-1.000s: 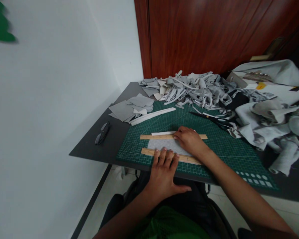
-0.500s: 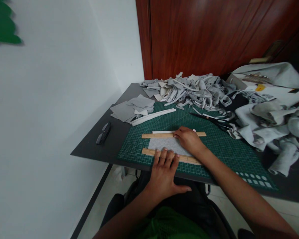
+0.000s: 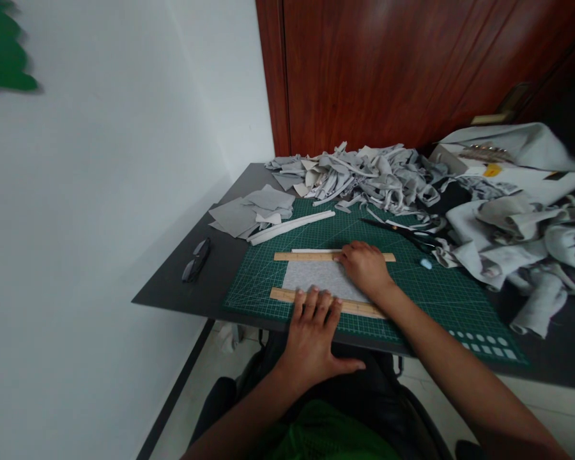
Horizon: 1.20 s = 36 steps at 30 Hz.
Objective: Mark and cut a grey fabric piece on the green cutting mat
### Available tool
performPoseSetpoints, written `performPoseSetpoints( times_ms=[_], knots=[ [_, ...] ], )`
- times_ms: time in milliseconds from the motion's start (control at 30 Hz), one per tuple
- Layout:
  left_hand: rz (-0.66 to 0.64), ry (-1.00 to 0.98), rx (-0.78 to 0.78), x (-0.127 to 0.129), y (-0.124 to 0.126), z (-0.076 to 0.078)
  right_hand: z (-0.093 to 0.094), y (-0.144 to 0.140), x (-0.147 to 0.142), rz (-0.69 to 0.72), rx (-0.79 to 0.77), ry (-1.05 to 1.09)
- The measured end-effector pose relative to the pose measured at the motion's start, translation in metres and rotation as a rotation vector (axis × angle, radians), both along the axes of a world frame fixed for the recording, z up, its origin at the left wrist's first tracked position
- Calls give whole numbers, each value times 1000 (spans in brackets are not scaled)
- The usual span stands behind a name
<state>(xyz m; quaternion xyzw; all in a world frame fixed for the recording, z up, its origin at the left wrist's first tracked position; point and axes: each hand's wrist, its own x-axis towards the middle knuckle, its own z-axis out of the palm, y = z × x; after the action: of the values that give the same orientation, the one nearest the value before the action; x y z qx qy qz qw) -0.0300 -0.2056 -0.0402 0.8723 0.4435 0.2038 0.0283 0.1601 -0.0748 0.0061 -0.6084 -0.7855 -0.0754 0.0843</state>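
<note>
A piece of grey fabric (image 3: pixel 311 275) lies flat on the green cutting mat (image 3: pixel 249 281), with a wooden ruler across each long side. My left hand (image 3: pixel 311 332) is spread open, its fingertips pressing on the near ruler (image 3: pixel 364 309). The fingers of my right hand (image 3: pixel 367 269) are curled closed at the far ruler (image 3: pixel 306 257), partly covering it. Beyond that ruler a thin white strip of fabric (image 3: pixel 314 250) shows. A small pale blue piece (image 3: pixel 426 263), perhaps tailor's chalk, rests on the mat, apart from my right hand.
Black scissors (image 3: pixel 409 235) lie at the right, by crumpled grey fabric (image 3: pixel 498 236). A heap of scraps (image 3: pixel 374 172) fills the back. Cut grey pieces (image 3: pixel 244 214), a white strip (image 3: pixel 292 227) and glasses (image 3: pixel 196 260) are at left. A white box (image 3: pixel 517 172) stands back right.
A small pale piece seen just beyond my right hand now lies farther right on the mat. My right hand has curled more over the far ruler. My left hand stays on the near ruler.
</note>
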Motion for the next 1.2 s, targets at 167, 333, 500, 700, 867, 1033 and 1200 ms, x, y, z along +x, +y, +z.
performPoseSetpoints(
  times_ms=[167,333,500,700,867,1033,1200],
  knots=[
    [-4,23,-9,0,1,3,3,2,1,-44,-1,25],
    [0,24,0,0,2,2,0,5,6,-8,-10,72],
    [2,23,13,0,1,1,-1,9,8,70,-15,78],
    [16,16,11,1,2,2,-3,13,2,-55,25,105],
    [71,-9,28,7,2,5,-4,16,4,-76,27,123],
    [101,-9,31,13,2,12,-9,25,14,-108,39,152],
    [90,7,2,14,5,20,-13,30,25,-74,10,246]
  ],
)
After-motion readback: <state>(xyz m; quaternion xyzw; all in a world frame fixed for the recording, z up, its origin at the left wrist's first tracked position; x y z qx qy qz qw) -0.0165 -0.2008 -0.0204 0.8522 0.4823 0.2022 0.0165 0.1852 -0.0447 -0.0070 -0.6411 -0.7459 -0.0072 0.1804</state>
